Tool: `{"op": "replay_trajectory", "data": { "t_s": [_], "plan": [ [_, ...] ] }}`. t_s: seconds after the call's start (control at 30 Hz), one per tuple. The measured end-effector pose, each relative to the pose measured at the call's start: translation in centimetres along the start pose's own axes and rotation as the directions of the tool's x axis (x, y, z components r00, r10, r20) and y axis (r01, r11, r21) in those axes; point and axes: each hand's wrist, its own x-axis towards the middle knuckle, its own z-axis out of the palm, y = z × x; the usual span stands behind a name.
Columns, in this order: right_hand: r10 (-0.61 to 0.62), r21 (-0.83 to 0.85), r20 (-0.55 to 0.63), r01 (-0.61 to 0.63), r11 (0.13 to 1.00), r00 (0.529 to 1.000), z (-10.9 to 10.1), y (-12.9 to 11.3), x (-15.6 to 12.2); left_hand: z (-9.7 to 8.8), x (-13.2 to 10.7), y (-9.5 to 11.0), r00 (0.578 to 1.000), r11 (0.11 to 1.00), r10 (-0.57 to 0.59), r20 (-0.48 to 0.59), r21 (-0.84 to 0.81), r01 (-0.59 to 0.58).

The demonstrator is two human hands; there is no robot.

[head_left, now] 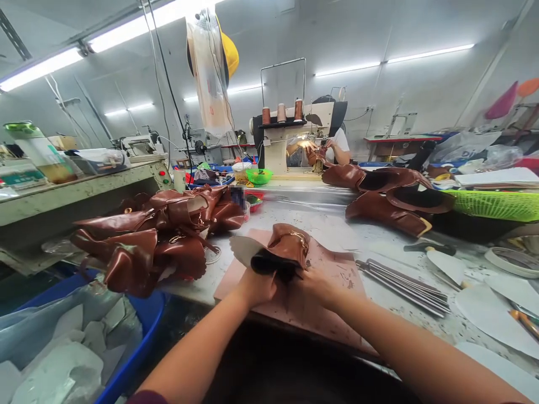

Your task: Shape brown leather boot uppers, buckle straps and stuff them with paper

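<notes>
A brown leather boot upper [290, 242] with a gold-coloured metal trim and dark lining is between my hands, above a pinkish board [343, 275]. My left hand [259, 287] is closed around its near left edge, beside the dark opening. On the other side my right hand [316, 287] grips the near right edge, fingers partly hidden by the leather. A pale, thin rounded piece [244, 250] sticks out at the upper's left; whether it is attached I cannot tell.
Brown boot uppers are heaped at left [143, 241]; more uppers [387, 210] lie at right. Metal strips [404, 286], white pieces [494, 314] and a green basket [497, 205] are on the right. A blue bin [158, 314] holds scraps. Ahead, a person works at a sewing machine [280, 148].
</notes>
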Motion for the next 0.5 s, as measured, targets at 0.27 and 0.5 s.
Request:
{"op": "replay_trajectory", "data": {
  "t_s": [0.27,0.5],
  "plan": [
    [-0.009,0.106,-0.033,0.012,0.994,0.999,-2.6,0.2,0.2,0.2,2.2,0.5,0.995,0.978,0.042,0.095,-0.209,-0.021],
    [-0.017,0.145,-0.059,0.025,0.989,0.998,-2.3,-0.3,0.5,1.4,2.5,0.4,0.991,0.936,-0.131,0.004,-0.331,0.125]
  ]
}}
